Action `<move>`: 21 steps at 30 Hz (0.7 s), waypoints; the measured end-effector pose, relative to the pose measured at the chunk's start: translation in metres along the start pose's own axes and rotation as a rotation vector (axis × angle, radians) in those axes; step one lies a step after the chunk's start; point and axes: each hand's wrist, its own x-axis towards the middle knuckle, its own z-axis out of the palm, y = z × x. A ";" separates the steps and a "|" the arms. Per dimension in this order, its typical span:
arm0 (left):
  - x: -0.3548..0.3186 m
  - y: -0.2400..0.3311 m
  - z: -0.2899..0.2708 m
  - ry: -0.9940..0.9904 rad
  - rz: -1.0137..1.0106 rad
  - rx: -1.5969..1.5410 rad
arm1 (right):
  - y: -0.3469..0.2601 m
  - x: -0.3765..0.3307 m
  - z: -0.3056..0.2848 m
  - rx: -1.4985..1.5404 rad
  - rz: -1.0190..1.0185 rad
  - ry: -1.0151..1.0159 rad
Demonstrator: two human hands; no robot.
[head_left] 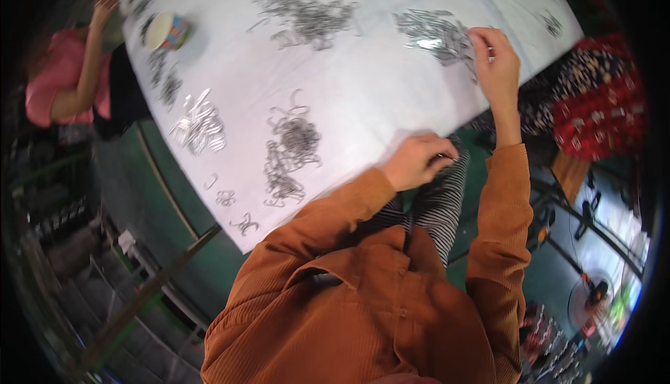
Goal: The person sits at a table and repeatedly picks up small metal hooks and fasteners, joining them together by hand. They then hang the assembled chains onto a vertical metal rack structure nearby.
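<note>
Orange corduroy sleeves enter from the lower edge and lead to both hands at a white-covered table point(363, 98). The left hand point(417, 160) rests at the near edge of the table, fingers curled inward into a loose fist; whether it holds a metal piece cannot be told, as the fingers hide the palm. Just to its left, on the sheet, lies a pile of dark wire clips point(292, 148), near the hand but not touching it. A few single clips lie apart near the table's corner.

The right hand point(494, 63) reaches farther across the table, arm extended. Its fingertips are pinched together at the right edge of a pile of shiny metal clips point(434, 33), touching it. What the fingertips grip is too small to tell.

Farther left on the sheet lies a heap of bright silver pieces point(199, 127), well apart from both hands. Toward the far edge lies a larger grey clip pile point(307, 10), between the two hands' lines of reach and beyond them. A paper cup point(167, 31) stands upright near the far left corner. Beyond that corner sits another person in a pink top point(56, 84), with one arm raised.
</note>
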 end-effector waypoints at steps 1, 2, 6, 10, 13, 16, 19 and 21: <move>-0.002 0.001 -0.003 -0.008 -0.019 -0.009 | -0.021 0.002 0.022 0.100 -0.037 -0.155; -0.002 0.000 -0.004 -0.019 -0.029 -0.029 | -0.039 0.003 0.043 0.089 -0.116 -0.244; -0.008 -0.008 0.001 -0.001 -0.024 0.043 | -0.084 0.006 0.112 -0.146 -0.204 -0.333; -0.014 -0.025 0.009 0.062 0.079 0.065 | -0.076 0.018 0.130 -0.310 -0.078 -0.318; -0.010 -0.020 0.006 0.014 0.045 0.037 | -0.072 0.023 0.120 -0.252 0.062 -0.320; -0.009 -0.020 0.011 0.021 0.060 0.049 | -0.074 0.026 0.119 -0.256 0.114 -0.402; -0.003 -0.011 0.008 0.216 0.167 -0.040 | -0.099 0.022 0.135 -0.327 0.131 -0.484; -0.003 -0.007 0.007 0.305 0.171 -0.154 | -0.102 0.025 0.140 -0.386 0.182 -0.572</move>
